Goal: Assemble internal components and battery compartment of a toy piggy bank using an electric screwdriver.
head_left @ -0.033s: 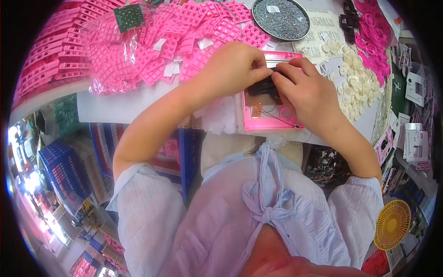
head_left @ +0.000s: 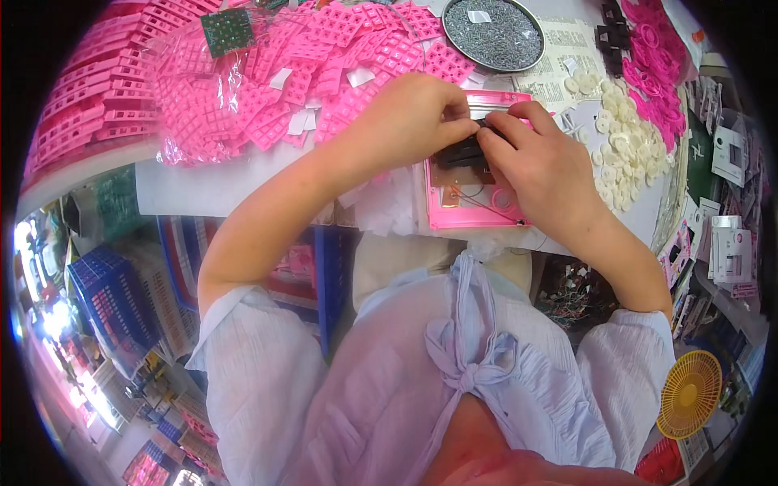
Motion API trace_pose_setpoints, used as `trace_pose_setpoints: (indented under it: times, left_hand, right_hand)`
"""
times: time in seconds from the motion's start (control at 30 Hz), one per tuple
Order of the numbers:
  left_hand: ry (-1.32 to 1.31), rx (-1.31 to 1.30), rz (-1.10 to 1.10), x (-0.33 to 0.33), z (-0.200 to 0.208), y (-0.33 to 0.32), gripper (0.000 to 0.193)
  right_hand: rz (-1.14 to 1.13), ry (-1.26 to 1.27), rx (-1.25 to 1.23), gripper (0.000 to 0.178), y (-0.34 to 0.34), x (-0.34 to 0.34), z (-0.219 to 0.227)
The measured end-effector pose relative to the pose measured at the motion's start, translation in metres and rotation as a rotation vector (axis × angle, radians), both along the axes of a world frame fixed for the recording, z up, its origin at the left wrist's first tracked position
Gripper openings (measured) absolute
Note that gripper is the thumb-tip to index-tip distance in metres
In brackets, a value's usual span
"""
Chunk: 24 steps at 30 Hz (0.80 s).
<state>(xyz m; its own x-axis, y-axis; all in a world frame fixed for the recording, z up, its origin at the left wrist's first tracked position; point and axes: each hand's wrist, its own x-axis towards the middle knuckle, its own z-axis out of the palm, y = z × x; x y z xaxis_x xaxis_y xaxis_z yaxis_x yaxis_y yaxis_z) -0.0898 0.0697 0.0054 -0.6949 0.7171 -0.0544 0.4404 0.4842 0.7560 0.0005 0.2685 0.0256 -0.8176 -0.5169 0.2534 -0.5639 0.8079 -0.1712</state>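
Note:
A pink plastic casing lies on the white worktop in front of me, with wires and a brown board inside it. Over its middle is a black plastic part, partly covered by my fingers. My left hand pinches this part from the left, fingertips bent downward. From the right, my right hand has its thumb and fingers closed on the same part. The two sets of fingertips almost meet at its upper edge. What exactly lies beneath them is hidden.
Pink keypad pieces are heaped at far left, with a green circuit board on top. A round tray of screws stands beyond the casing. Cream discs and pink rings lie right. A blue crate is below.

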Motion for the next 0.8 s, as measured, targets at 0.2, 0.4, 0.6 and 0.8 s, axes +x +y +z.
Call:
trace_pose_setpoints:
  times: [0.2, 0.4, 0.6, 0.8]
  left_hand:
    - [0.094, -0.060, -0.045, 0.002, 0.000, 0.005, 0.018]
    - [0.015, -0.022, -0.071, -0.001, 0.002, 0.003, 0.018]
    - [0.041, -0.051, -0.062, -0.001, 0.004, 0.006, 0.018]
    - [0.064, -0.075, -0.073, 0.003, 0.004, 0.002, 0.018]
  right_hand:
    - [0.050, 0.109, 0.233, 0.024, -0.009, 0.008, 0.007]
    - [0.126, 0.018, 0.201, 0.024, -0.003, 0.004, 0.008]
    - [0.116, 0.035, 0.231, 0.023, -0.007, 0.002, 0.009]
    - [0.148, -0.012, 0.123, 0.023, 0.005, -0.003, 0.009]
